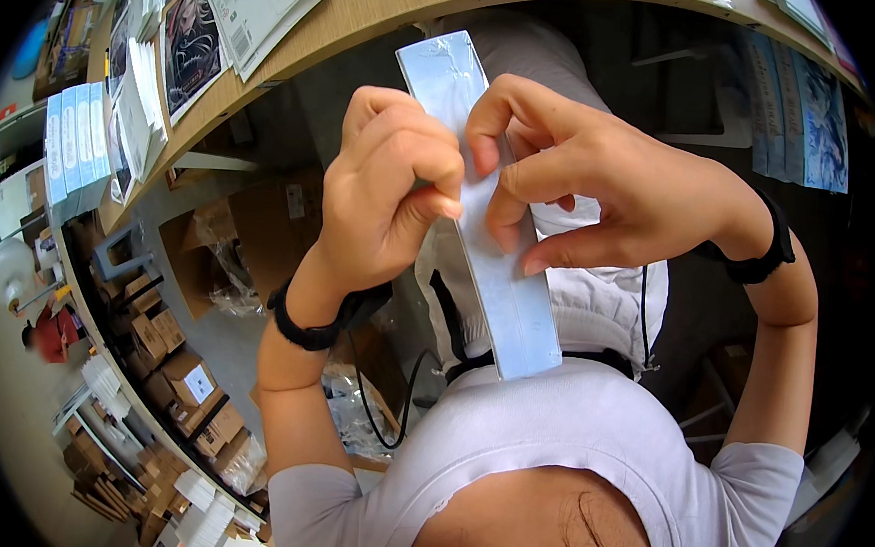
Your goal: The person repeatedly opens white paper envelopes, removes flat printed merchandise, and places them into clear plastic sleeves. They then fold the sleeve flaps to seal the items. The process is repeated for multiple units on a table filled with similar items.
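A long, narrow pale blue box [517,323] stands lengthwise in front of my chest, its lower end against my shirt. Clear film with wrinkles shines at its far end. My left hand [388,180] is closed in a pinch at the box's left edge; whatever lies between thumb and forefinger is too small to make out. Over the right edge, my right hand [588,187] curls with bent fingers on the box's face and the thumb low along the side. Both wrists carry black bands.
A wooden table [373,24] curves across the top, bearing booklets and a white package [263,12]. Blue boxes [77,146] stand at the left, more blue boxes [803,115] at the far right. An open carton [245,232] with clear plastic sits below the table.
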Demonstrator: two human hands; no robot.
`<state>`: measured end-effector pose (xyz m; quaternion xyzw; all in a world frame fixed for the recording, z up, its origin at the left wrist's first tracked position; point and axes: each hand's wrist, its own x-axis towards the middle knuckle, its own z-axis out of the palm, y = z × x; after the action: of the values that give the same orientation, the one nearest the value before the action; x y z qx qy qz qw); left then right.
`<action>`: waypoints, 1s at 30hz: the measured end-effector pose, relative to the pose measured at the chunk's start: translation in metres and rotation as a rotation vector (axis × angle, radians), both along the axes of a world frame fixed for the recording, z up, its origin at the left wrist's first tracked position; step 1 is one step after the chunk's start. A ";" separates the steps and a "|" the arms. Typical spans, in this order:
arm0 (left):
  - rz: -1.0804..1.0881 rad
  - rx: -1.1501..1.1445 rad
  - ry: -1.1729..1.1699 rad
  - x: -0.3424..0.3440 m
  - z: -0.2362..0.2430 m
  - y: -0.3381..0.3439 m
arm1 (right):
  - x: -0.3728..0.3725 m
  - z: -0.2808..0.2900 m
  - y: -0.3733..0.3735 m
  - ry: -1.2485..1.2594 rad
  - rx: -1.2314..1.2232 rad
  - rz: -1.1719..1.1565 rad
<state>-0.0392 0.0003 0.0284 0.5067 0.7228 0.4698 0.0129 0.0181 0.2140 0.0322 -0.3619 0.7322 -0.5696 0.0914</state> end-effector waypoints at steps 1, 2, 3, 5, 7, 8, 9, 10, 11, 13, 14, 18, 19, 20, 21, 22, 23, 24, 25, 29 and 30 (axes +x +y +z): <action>0.003 0.013 -0.027 -0.002 -0.001 0.000 | -0.001 -0.001 0.000 0.031 0.006 0.005; 0.005 0.007 -0.052 -0.003 -0.003 -0.001 | -0.001 0.001 -0.001 0.031 0.028 0.000; 0.004 0.016 -0.079 -0.005 -0.004 -0.002 | 0.000 0.004 -0.001 0.032 0.050 -0.008; 0.003 0.032 -0.133 -0.008 -0.006 -0.004 | 0.002 0.007 -0.003 0.012 0.086 -0.017; -0.028 0.047 -0.149 -0.010 -0.007 -0.005 | 0.003 0.008 -0.004 -0.027 0.117 -0.019; -0.042 0.055 -0.157 -0.011 -0.007 -0.006 | 0.003 0.006 -0.004 0.004 0.106 -0.019; -0.060 0.041 -0.173 -0.013 -0.006 -0.007 | 0.002 0.002 -0.004 0.036 0.095 -0.020; -0.077 0.028 -0.189 -0.015 -0.002 -0.007 | 0.002 0.000 -0.004 0.067 0.084 -0.021; -0.094 0.014 -0.205 -0.017 0.002 -0.007 | 0.003 0.000 -0.004 0.069 0.073 -0.010; -0.136 -0.064 -0.200 -0.023 0.009 -0.010 | 0.002 -0.001 -0.004 0.070 0.052 0.013; -0.158 -0.103 -0.197 -0.025 0.012 -0.010 | 0.002 0.000 -0.005 0.076 0.046 0.015; -0.176 -0.138 -0.225 -0.024 0.019 -0.009 | 0.002 0.004 -0.005 0.098 0.075 0.017; -0.179 -0.139 -0.231 -0.024 0.018 -0.008 | 0.002 0.005 -0.004 0.103 0.097 0.012; -0.183 -0.139 -0.237 -0.025 0.018 -0.007 | 0.003 0.007 -0.004 0.095 0.099 0.006; -0.179 -0.117 -0.280 -0.026 0.015 -0.007 | 0.003 0.008 -0.004 0.085 0.101 -0.001; -0.175 -0.094 -0.324 -0.027 0.011 -0.008 | 0.003 0.009 -0.004 0.075 0.104 -0.007; -0.170 -0.072 -0.367 -0.028 0.008 -0.008 | 0.004 0.009 -0.005 0.076 0.092 -0.020; -0.184 -0.060 -0.363 -0.029 0.007 -0.008 | 0.006 0.008 -0.006 0.073 0.081 -0.036; -0.197 -0.049 -0.359 -0.030 0.005 -0.007 | 0.008 0.008 -0.006 0.070 0.071 -0.052; -0.153 -0.030 -0.568 -0.026 0.002 -0.010 | 0.015 0.015 -0.008 -0.003 0.119 -0.060; -0.137 -0.027 -0.585 -0.025 0.002 -0.010 | 0.018 0.018 -0.010 0.001 0.154 -0.089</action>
<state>-0.0640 -0.0093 0.0309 0.3972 0.6586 0.5842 0.2593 0.0361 0.2039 0.0504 -0.3213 0.7893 -0.5149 0.0934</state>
